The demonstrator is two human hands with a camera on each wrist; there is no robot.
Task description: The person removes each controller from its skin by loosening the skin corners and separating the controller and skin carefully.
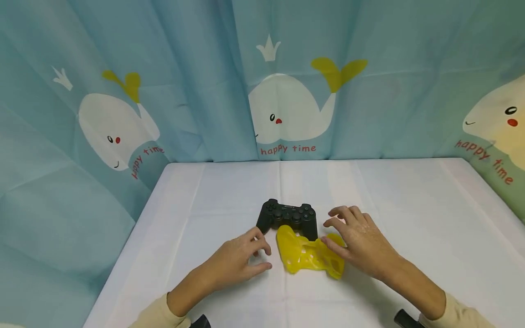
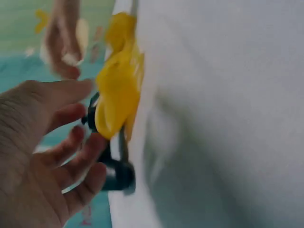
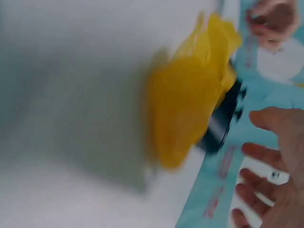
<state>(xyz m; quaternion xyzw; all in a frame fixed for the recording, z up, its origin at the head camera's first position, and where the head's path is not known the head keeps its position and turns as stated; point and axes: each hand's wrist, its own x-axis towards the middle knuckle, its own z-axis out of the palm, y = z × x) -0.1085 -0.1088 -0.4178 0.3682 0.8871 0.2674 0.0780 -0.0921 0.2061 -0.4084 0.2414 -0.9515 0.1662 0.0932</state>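
Observation:
A black game controller (image 1: 292, 217) lies on the white-covered table. In front of it, partly over its right grip, is a soft yellow controller cover (image 1: 305, 255) with holes in it. My left hand (image 1: 235, 262) is just left of the cover, fingers loosely bent and holding nothing. Above the cover's right end hovers my right hand (image 1: 361, 239), its fingers spread and slightly curved, with nothing gripped. The left wrist view shows the yellow cover (image 2: 118, 76) beyond the thumb tip. In the blurred right wrist view, a gap separates the cover (image 3: 185, 104) from the fingers.
The white tablecloth (image 1: 221, 200) has fold creases. A blue curtain (image 1: 205, 91) printed with whales hangs behind the table and along its left side. Black straps or devices (image 1: 201, 321) show near both sleeves at the bottom.

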